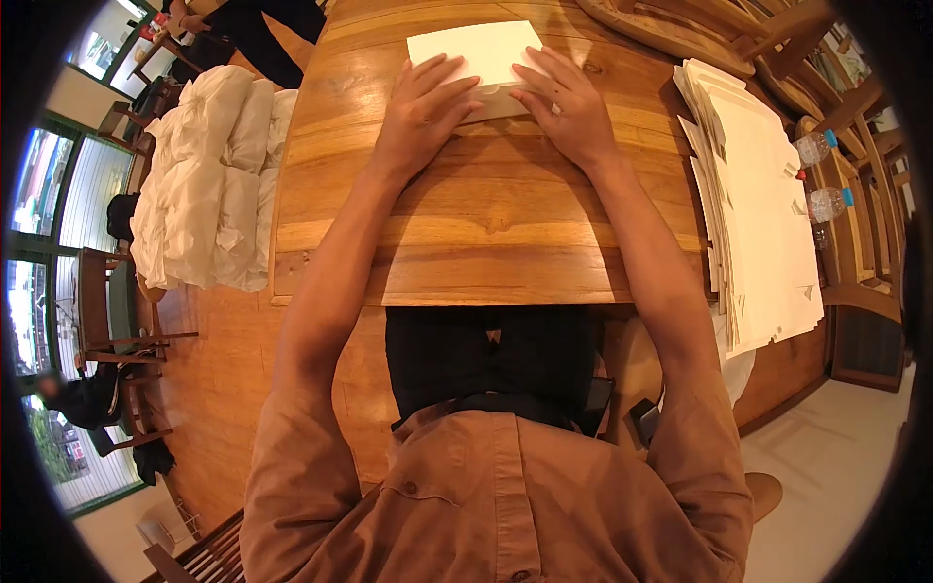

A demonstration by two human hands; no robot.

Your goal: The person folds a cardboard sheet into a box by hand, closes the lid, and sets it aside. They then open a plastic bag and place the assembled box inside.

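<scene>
A white cardboard box with a closed lid sits near the far side of the wooden table. My left hand holds its near left corner, fingers over the lid and thumb low by the front side. At the near right corner, my right hand grips the box the same way, its thumb against the front side. A small rounded notch or tab shows at the lid's front edge between the hands. What is inside the box is hidden.
On the right lies a stack of flat white card sheets. Plastic bottles with blue caps stand beyond it, near wooden chairs. Left of the wooden table are piled full white bags. Another person is at the upper left.
</scene>
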